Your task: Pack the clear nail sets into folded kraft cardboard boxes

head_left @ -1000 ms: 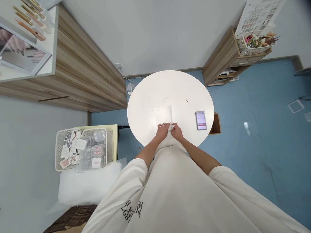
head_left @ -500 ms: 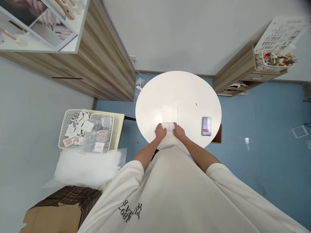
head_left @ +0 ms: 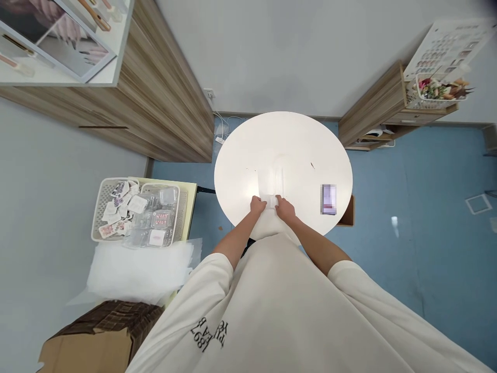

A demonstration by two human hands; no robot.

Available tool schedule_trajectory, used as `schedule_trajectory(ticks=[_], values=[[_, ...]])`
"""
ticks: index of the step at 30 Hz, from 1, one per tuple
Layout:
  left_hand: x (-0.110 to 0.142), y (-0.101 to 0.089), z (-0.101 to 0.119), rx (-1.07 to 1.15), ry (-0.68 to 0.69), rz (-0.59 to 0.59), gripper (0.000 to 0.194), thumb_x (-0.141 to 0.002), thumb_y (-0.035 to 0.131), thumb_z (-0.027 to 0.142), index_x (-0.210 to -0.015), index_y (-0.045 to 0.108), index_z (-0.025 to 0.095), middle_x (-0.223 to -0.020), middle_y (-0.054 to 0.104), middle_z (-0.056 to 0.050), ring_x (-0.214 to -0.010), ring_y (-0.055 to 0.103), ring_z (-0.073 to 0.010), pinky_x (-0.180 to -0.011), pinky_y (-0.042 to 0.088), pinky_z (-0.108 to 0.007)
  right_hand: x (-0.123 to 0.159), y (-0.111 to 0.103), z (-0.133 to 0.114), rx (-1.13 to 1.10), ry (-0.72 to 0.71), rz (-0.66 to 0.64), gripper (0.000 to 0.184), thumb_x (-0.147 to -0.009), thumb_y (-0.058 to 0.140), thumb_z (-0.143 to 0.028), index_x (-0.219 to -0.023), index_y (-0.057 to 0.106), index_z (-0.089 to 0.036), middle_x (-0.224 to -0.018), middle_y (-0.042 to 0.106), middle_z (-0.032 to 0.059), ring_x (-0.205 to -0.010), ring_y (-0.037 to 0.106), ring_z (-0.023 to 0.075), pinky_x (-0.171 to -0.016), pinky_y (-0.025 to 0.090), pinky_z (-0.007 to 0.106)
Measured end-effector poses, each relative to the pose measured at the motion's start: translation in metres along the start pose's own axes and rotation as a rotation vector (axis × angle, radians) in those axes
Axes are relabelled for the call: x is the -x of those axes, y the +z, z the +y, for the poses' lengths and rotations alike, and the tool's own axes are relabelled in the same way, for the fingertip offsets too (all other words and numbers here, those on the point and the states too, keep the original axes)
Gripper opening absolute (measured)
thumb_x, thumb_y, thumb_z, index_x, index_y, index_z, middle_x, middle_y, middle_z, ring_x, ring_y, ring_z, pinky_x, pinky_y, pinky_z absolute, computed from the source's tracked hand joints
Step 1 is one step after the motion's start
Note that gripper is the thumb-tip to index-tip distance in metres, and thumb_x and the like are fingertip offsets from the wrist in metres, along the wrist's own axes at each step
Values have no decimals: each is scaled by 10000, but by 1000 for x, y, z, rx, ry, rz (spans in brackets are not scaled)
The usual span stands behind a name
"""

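My left hand (head_left: 257,205) and my right hand (head_left: 284,207) rest at the near edge of a round white table (head_left: 303,140). Between them they pinch a small clear or white flat packet (head_left: 271,199), one hand on each side, fingers curled. The packet is hard to make out against the white top. A phone (head_left: 329,199) lies face up on the table to the right of my right hand. A tiny dark speck (head_left: 312,166) sits further back on the top.
Two white baskets (head_left: 136,211) full of small packaged items stand on a low yellow surface at the left, with bubble wrap (head_left: 140,269) and a cardboard box (head_left: 97,336) nearer me. Wooden cabinets (head_left: 163,114) flank the table; a shelf unit (head_left: 388,111) stands at right.
The view shifted as my head turned. My hands stayed at the table's near edge, moving slightly apart and then closer again on the packet.
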State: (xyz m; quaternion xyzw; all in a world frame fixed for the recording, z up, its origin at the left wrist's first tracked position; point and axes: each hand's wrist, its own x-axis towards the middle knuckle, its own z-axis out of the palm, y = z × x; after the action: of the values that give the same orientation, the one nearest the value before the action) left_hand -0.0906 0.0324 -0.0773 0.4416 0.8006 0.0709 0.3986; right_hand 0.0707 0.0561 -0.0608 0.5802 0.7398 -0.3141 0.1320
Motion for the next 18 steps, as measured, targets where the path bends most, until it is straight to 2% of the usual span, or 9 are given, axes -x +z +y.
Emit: schedule_trajectory(ticks=[2,3,7,11,18], values=[[-1,3,5,145,-136,-69,278,-875,623,298,-1118,505,234,-1093,696,-76,-867,695,-180,-717,532,-311,0,1,2,10,-5,24,480,-986,489,-250,-1456,390,-252,-1206,625,135,-1057,609,275,-801,439,342],[-2,6,8,208,-158,-101,283,-864,638,289,-1104,498,234,-1111,694,-73,-884,694,-174,-720,534,-299,-1,2,4,9,-5,31,482,-983,500,-251,-1453,394,-258,-1209,623,133,-1063,603,272,-805,437,337],[-3,17,23,243,-56,-142,259,-829,656,221,-1045,514,231,-1060,717,-37,-911,690,-162,-755,529,-281,-2,3,10,-41,-21,32,493,-983,512,-266,-1462,396,-275,-1213,613,121,-1071,592,264,-797,437,322],[-1,25,33,196,-16,-154,276,-845,622,201,-1109,545,227,-1053,739,-31,-939,697,-161,-785,529,-281,-3,7,17,-120,-42,29,474,-1003,470,-285,-1472,399,-274,-1199,606,114,-1060,591,259,-771,444,313],[3,29,34,246,58,-191,327,-920,490,171,-1227,599,194,-1131,742,-70,-1029,694,-174,-901,526,-301,1,16,30,-259,-108,92,599,-904,473,-125,-1483,341,-201,-1205,608,114,-1039,582,244,-831,469,332]])
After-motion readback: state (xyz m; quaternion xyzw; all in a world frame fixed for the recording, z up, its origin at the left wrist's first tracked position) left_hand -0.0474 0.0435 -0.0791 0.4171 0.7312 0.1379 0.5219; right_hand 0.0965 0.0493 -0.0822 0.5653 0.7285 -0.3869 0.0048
